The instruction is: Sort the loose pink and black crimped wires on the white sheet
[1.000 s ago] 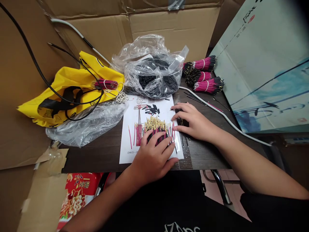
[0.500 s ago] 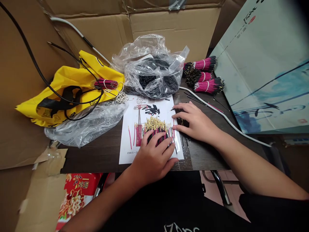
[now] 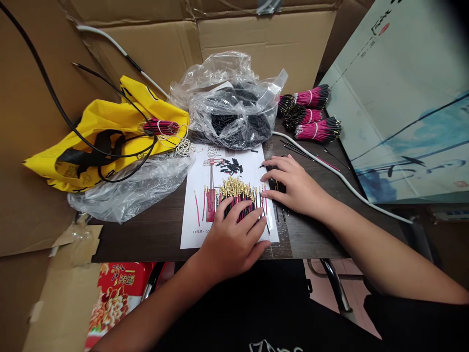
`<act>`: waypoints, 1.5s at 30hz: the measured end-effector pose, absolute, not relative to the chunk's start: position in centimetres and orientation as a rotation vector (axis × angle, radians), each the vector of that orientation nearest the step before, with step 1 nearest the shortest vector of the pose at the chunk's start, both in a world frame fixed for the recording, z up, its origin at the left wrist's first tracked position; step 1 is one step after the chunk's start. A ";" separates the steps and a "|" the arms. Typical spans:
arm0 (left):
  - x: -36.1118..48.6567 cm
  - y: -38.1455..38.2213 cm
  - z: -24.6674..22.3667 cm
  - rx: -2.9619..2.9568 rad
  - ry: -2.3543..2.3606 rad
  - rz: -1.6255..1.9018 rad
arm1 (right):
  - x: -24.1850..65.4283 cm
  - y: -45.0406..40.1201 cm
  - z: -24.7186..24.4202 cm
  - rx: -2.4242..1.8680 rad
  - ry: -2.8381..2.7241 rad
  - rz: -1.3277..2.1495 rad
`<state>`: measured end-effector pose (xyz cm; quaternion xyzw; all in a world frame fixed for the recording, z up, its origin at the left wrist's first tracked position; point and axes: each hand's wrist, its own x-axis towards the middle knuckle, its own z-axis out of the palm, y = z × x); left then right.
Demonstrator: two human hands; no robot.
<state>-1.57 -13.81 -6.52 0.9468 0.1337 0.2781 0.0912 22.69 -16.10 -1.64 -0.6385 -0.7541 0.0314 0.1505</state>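
Observation:
Over a pile of short red and black wires with gold-coloured tips point(image 3: 236, 187), my left hand point(image 3: 236, 234) lies with fingers spread, touching the lower part of the pile and partly covering it. The pile rests on a printed paper sheet point(image 3: 189, 210). My right hand point(image 3: 295, 185) rests at the sheet's right edge, fingers stretched and apart, beside a few upright-lying wires. Dark wires point(image 3: 281, 212) lie on the table partly beneath its palm. Small black tubes point(image 3: 231, 166) are scattered on the sheet above the pile.
Behind the sheet sits a clear plastic bag point(image 3: 238, 117) full of black tubes. Rubber-banded wire bundles point(image 3: 317, 129) lie at the back right, near a white cable point(image 3: 344, 182). A yellow bag point(image 3: 91, 117) is on the left. Cardboard point(image 3: 264, 44) stands behind.
Both hands stay almost where they were. A few wires between them, at the right side of the pile, have shifted very slightly.

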 end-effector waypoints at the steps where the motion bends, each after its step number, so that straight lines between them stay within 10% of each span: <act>1: -1.5 -13.8 -6.5 2.813 0.400 0.827 | 22.7 -16.1 -1.7 -1.833 -2.160 0.096; 31: -1.9 -13.7 -6.0 2.699 0.442 0.999 | 23.8 -15.2 4.2 -1.433 -2.866 0.096; 45: -7.2 -11.6 -5.3 2.780 1.164 1.083 | 20.3 -16.9 2.9 -1.543 -2.556 -0.272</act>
